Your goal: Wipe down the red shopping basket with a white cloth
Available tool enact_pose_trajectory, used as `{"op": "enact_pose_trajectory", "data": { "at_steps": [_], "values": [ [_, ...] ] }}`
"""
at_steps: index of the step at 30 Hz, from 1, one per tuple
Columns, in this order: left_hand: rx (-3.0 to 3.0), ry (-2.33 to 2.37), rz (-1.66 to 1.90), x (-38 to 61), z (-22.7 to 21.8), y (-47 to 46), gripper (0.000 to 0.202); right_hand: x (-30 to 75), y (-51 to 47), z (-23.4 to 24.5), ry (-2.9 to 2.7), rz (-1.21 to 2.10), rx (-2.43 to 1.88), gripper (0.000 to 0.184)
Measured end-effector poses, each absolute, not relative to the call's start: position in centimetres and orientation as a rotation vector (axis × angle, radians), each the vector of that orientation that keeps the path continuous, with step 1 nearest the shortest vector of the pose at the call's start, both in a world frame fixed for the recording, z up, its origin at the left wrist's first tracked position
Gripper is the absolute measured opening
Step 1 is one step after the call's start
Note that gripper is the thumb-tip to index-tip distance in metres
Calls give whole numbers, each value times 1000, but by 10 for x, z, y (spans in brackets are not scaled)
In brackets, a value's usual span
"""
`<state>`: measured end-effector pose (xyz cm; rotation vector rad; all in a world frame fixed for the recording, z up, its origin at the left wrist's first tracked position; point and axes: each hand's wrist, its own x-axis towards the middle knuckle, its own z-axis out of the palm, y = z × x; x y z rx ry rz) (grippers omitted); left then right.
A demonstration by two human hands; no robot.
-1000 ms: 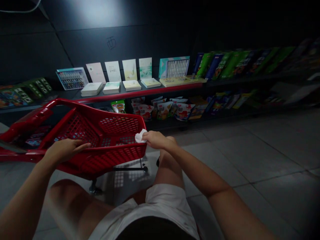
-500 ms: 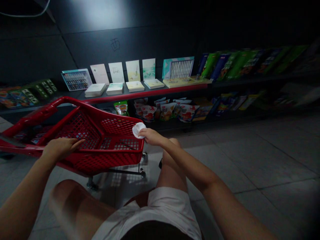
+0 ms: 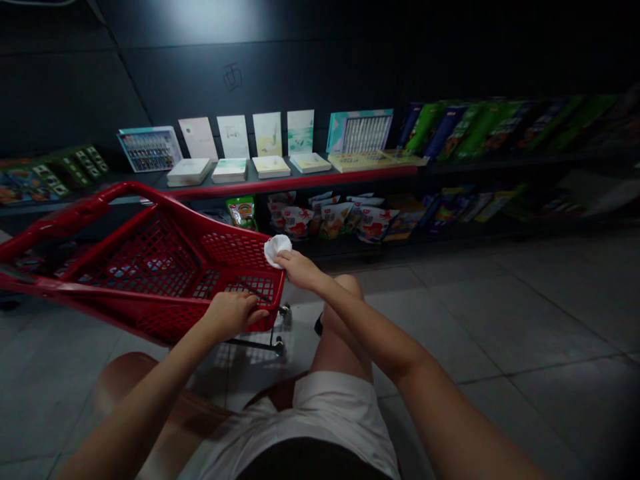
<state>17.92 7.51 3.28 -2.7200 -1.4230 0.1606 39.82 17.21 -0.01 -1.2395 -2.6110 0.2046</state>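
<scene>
A red plastic shopping cart [image 3: 150, 300] stands in front of me on the left, its front end towards the right. My left hand [image 3: 234, 313] is curled over the near side rim close to the front corner, thumb on the outside. In my right hand [image 3: 299, 268] a white cloth [image 3: 277, 251] is pinched between thumb and fingers. The cloth lies against the far front corner of the cart's rim. The basket's lattice floor and walls show between the two hands.
Behind the cart runs a dark shelf with a red edge [image 3: 300, 178], carrying stacked books [image 3: 271, 167], boxed sets [image 3: 361, 131] and green packs [image 3: 480, 130]. Snack bags [image 3: 336, 219] fill the lower level. My legs flank the grey tiled floor [image 3: 450, 300] below.
My left hand has slid right along the near rim, from its middle to near the front corner. The right hand keeps the cloth at the far corner, with little movement.
</scene>
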Motion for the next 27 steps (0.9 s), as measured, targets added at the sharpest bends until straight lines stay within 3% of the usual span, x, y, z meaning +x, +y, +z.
{"op": "enact_pose_trajectory", "data": {
  "at_steps": [8, 17, 24, 27],
  "values": [
    [-2798, -1339, 141, 171, 30, 61, 56, 387, 85, 0, -2790, 219, -950, 29],
    [-2852, -1225, 124, 165, 28, 30, 54, 422, 146, -8, -2641, 65, -1099, 36],
    [-2945, -1191, 64, 158, 27, 10, 55, 438, 125, -4, -2709, 378, -812, 37],
    [-2926, -1271, 116, 160, 31, 6, 56, 446, 123, -14, -2439, 542, -870, 41]
  ]
}}
